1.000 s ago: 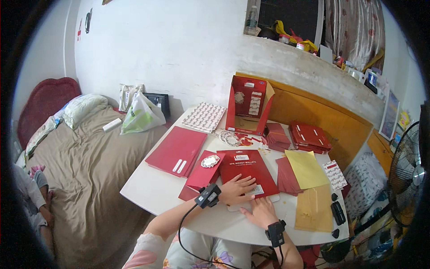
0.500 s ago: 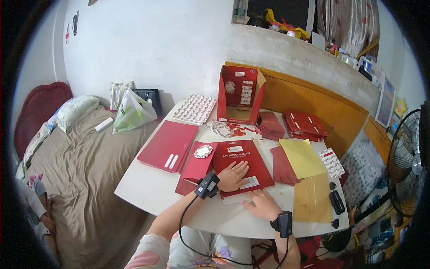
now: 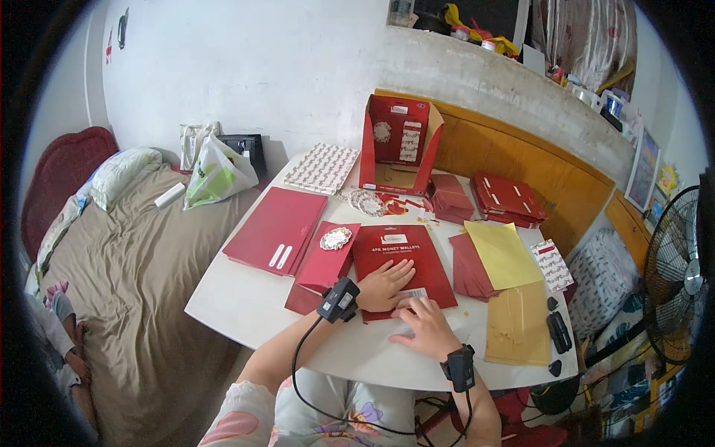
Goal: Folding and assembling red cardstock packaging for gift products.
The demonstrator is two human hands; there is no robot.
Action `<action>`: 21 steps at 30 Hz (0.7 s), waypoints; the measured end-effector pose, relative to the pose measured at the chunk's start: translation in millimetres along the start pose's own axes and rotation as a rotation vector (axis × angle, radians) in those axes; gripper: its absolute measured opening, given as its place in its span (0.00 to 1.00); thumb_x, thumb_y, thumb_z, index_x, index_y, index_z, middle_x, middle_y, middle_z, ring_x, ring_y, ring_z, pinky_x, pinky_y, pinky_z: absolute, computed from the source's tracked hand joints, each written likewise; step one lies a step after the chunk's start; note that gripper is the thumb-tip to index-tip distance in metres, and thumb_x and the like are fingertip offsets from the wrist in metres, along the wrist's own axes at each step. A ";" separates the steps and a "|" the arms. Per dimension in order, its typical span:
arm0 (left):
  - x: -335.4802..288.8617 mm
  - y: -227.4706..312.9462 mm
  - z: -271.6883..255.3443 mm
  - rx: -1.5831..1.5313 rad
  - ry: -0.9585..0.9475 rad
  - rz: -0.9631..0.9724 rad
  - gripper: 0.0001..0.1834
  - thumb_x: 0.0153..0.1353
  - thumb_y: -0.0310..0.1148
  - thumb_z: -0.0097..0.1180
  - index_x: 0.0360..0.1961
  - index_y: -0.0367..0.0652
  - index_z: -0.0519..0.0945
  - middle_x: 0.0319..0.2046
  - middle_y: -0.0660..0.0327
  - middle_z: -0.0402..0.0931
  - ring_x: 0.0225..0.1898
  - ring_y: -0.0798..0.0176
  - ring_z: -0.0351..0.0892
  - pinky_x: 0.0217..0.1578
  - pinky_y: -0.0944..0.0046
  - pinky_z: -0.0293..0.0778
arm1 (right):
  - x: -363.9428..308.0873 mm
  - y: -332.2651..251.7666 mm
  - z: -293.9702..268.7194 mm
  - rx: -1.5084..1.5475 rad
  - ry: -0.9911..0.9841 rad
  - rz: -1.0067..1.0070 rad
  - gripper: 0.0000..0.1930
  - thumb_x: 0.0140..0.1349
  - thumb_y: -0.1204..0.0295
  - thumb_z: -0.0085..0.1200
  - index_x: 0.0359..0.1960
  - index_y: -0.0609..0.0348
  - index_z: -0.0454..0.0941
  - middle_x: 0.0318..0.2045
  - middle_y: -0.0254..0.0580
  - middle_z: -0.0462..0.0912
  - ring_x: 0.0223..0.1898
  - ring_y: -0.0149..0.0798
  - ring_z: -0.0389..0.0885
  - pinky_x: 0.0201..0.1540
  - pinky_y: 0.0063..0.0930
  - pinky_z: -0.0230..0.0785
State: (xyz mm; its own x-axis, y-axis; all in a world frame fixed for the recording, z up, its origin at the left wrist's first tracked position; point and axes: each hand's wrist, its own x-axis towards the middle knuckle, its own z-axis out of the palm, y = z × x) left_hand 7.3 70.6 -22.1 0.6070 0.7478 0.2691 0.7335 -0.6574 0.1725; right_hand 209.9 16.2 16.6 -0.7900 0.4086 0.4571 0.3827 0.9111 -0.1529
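A flat red printed packet (image 3: 402,253) lies on the white table in front of me. My left hand (image 3: 385,287) rests on its lower half, fingers outstretched and palm down. At the packet's near edge is my right hand (image 3: 427,326), its fingers apart and bent, the fingertips touching by a pale label that is partly covered. To the left lie red envelopes (image 3: 324,261) with a white lacy sticker (image 3: 336,238) on top. More dark red envelopes (image 3: 471,272) sit to the right, partly under a yellow sheet (image 3: 506,257).
A red display box (image 3: 402,145) stands at the back beside stacked red packets (image 3: 508,200). Larger red sheets (image 3: 275,231) and a patterned stack (image 3: 322,167) lie left. A brown-yellow envelope (image 3: 518,324) and a black case (image 3: 558,332) are right, near a fan (image 3: 674,272). Another person sits by the bed.
My right hand has moved up and slightly left onto the packet's near edge. The white strip below that edge is no longer visible. My left hand stays flat on the packet.
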 end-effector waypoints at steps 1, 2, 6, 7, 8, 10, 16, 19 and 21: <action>-0.2 2.4 -2.7 -0.001 -0.022 0.006 0.36 0.66 0.45 0.43 0.67 0.31 0.54 0.69 0.42 0.46 0.72 0.47 0.42 0.69 0.48 0.42 | 0.1 0.6 3.0 0.003 0.000 -0.002 0.20 0.49 0.56 0.64 0.38 0.56 0.77 0.43 0.40 0.71 0.48 0.45 0.70 0.51 0.38 0.63; 0.0 3.9 -4.1 -0.003 -0.044 0.013 0.37 0.65 0.44 0.45 0.67 0.31 0.53 0.69 0.43 0.46 0.72 0.47 0.42 0.69 0.48 0.42 | 0.1 1.0 5.6 0.001 -0.005 0.002 0.21 0.50 0.56 0.64 0.39 0.57 0.76 0.43 0.41 0.71 0.48 0.45 0.70 0.51 0.39 0.63; 3.2 0.7 2.0 -0.075 -0.048 0.032 0.34 0.64 0.38 0.46 0.67 0.32 0.55 0.70 0.45 0.46 0.72 0.49 0.42 0.69 0.49 0.42 | -2.1 -0.7 9.0 -0.036 -0.006 0.020 0.23 0.51 0.57 0.63 0.44 0.58 0.74 0.46 0.43 0.71 0.50 0.47 0.69 0.54 0.40 0.62; 3.7 -2.2 4.5 -0.170 -0.031 0.054 0.31 0.63 0.33 0.46 0.66 0.32 0.57 0.69 0.46 0.48 0.72 0.50 0.43 0.69 0.50 0.42 | -1.1 -1.0 8.7 -0.036 -0.002 0.012 0.23 0.51 0.57 0.63 0.44 0.58 0.74 0.46 0.43 0.71 0.50 0.47 0.69 0.54 0.40 0.62; 4.1 -5.9 6.3 -0.264 -0.014 0.077 0.30 0.63 0.28 0.46 0.66 0.33 0.60 0.69 0.47 0.49 0.72 0.51 0.44 0.70 0.50 0.42 | 0.1 -1.2 7.8 -0.052 -0.011 0.019 0.24 0.52 0.57 0.63 0.45 0.58 0.74 0.47 0.43 0.71 0.50 0.47 0.69 0.54 0.40 0.62; 3.4 -1.5 1.0 -0.337 0.010 0.048 0.28 0.61 0.22 0.45 0.64 0.33 0.63 0.68 0.49 0.53 0.72 0.52 0.45 0.70 0.52 0.42 | -1.4 -0.3 6.4 -0.067 -0.024 0.027 0.24 0.52 0.57 0.63 0.46 0.58 0.73 0.48 0.43 0.71 0.51 0.48 0.69 0.54 0.40 0.62; 1.1 1.6 -7.1 -0.394 0.027 0.063 0.28 0.59 0.22 0.47 0.64 0.36 0.64 0.68 0.51 0.55 0.71 0.53 0.47 0.70 0.51 0.42 | -0.9 -7.5 4.9 -0.074 0.010 -0.074 0.21 0.53 0.58 0.62 0.43 0.60 0.77 0.47 0.43 0.74 0.52 0.45 0.72 0.53 0.40 0.65; 1.3 3.2 -7.7 -0.392 0.010 0.067 0.29 0.59 0.22 0.47 0.64 0.38 0.65 0.68 0.51 0.56 0.71 0.53 0.49 0.70 0.50 0.42 | -4.2 -17.5 16.4 -0.213 0.029 -0.159 0.17 0.52 0.64 0.60 0.41 0.58 0.78 0.43 0.38 0.77 0.48 0.39 0.75 0.48 0.35 0.71; 1.8 2.1 -7.7 -0.385 0.019 0.076 0.28 0.59 0.22 0.47 0.63 0.38 0.65 0.68 0.51 0.56 0.70 0.53 0.50 0.70 0.50 0.43 | -0.8 -21.5 15.0 -0.224 0.024 -0.175 0.16 0.52 0.64 0.60 0.41 0.59 0.78 0.43 0.38 0.78 0.48 0.39 0.76 0.47 0.34 0.71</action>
State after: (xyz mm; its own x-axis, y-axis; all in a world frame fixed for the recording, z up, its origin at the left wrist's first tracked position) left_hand 7.6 69.8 -13.9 0.6463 0.6965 0.3118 0.5162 -0.6999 0.4936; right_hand 195.1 -2.9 6.4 -0.8430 0.2423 0.4802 0.3400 0.9319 0.1266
